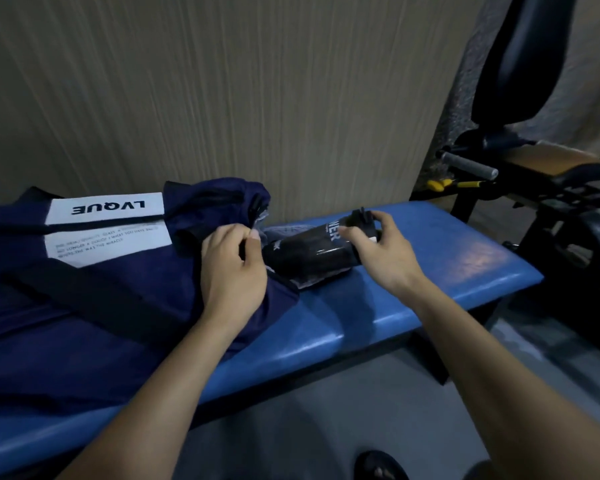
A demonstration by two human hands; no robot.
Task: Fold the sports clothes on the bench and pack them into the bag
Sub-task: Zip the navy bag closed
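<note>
A navy bag (118, 282) with white "LVQUE" labels and a black strap lies on the blue padded bench (437, 247), its opening facing right. My left hand (232, 268) pinches the edge of that opening. A black bottle (309, 251) with white lettering lies on its side at the bag's mouth. My right hand (381, 251) grips the bottle's cap end. Grey fabric (284, 232) shows behind and under the bottle, mostly hidden; I cannot tell what garment it is.
A wood-grain wall stands right behind the bench. At the right is a black exercise machine (534, 161) with a foam-covered handle and a tan pad. The grey floor and a sandalled foot (378, 467) lie below the bench's front edge.
</note>
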